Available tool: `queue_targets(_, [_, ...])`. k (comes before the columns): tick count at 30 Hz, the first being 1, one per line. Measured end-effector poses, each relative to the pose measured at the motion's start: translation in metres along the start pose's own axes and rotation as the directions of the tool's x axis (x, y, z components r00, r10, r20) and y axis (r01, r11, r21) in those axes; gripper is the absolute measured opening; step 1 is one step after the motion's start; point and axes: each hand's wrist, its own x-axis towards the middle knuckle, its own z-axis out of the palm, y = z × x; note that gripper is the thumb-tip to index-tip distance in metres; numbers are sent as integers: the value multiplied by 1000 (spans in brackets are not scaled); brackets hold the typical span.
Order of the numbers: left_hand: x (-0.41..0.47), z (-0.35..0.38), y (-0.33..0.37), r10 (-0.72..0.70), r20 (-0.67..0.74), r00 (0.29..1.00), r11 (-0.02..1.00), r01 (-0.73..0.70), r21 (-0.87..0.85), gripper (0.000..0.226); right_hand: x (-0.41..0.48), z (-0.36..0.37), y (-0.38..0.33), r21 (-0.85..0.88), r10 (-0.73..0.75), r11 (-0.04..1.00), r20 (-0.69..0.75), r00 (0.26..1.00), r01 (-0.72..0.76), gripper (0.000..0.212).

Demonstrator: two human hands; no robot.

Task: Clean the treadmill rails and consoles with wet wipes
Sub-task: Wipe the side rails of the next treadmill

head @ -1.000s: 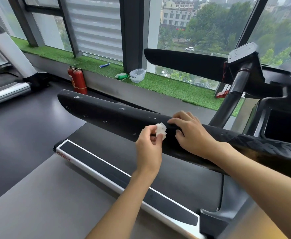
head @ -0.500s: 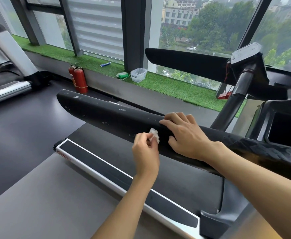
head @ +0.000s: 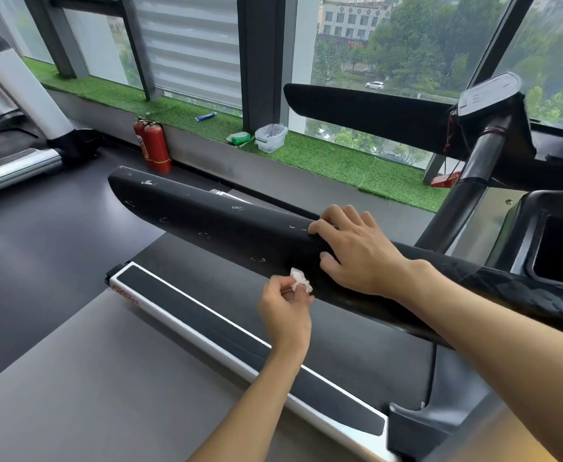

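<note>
Handrail [head: 206,225], one long, rounded bar of matte black padding flecked with pale scuffs, slants from far left to near right. The right hand [head: 356,255] curls over its top edge, gripping it. Just beside it, the left hand [head: 285,311] pinches one crumpled white wet wipe [head: 299,281] at the rail's near lower edge. Two glossy red fire extinguishers [head: 153,146] stand far left.

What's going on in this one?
A person is wiping a treadmill's black rail. The left hand pinches a small crumpled wipe against the rail's near side. The right hand holds the rail just beside it, fingers curled over the top. White marks show further along the rail toward its free end.
</note>
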Motion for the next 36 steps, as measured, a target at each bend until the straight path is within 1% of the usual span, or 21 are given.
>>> queue_targets(2, [4,0,-4,-78,-2,997,996,78,-43,11,2,3,-2,-45,3,999,-1,1000,-3,42])
queue_targets(5, [5,5,-8,-237,-18,971,964,233,-125,12,0,6,-3,-82,2,997,1,1000,-2,45])
queue_targets(8, [-2,11,-12,-339,45,940,918,341,-200,12,0,4,-3,-81,12,997,-4,1000,-13,47])
queue_targets(10, [0,12,-16,-411,68,909,874,415,-253,13,0,4,-4,-79,15,997,-10,1000,-16,47])
queue_targets(12, [4,12,-16,-489,93,867,809,491,-323,14,0,5,-5,-81,18,997,-18,1000,-20,47])
queue_targets(15, [10,12,-16,-548,132,826,745,553,-373,16,0,5,-5,-81,23,996,-28,999,-25,47])
queue_targets(17, [14,9,-16,-551,107,828,737,542,-403,17,0,5,-5,-81,21,996,-28,999,-23,47])
queue_targets(19, [14,8,-17,-520,72,851,771,504,-389,15,0,5,-5,-79,21,997,-25,999,-23,47])
queue_targets(21, [11,8,-17,-475,64,878,807,463,-366,13,1,5,-4,-77,22,997,-28,999,-24,46])
queue_targets(23, [6,7,-14,-428,24,903,841,409,-354,12,1,5,-5,-74,20,997,-28,999,-22,46])
queue_targets(27, [5,4,-9,-289,-19,957,921,273,-277,6,0,6,-4,-66,16,998,-30,999,-17,46])
queue_targets(30, [7,0,-5,-261,-72,963,934,233,-271,7,0,5,-4,-69,20,997,-24,1000,-22,45])
queue_targets(33, [6,-2,3,-174,-46,984,963,160,-217,6,0,5,-4,-77,19,997,-17,1000,-21,45])
queue_targets(36, [7,-4,9,-134,-75,988,973,117,-200,5,0,5,-4,-76,18,997,-14,1000,-19,45])
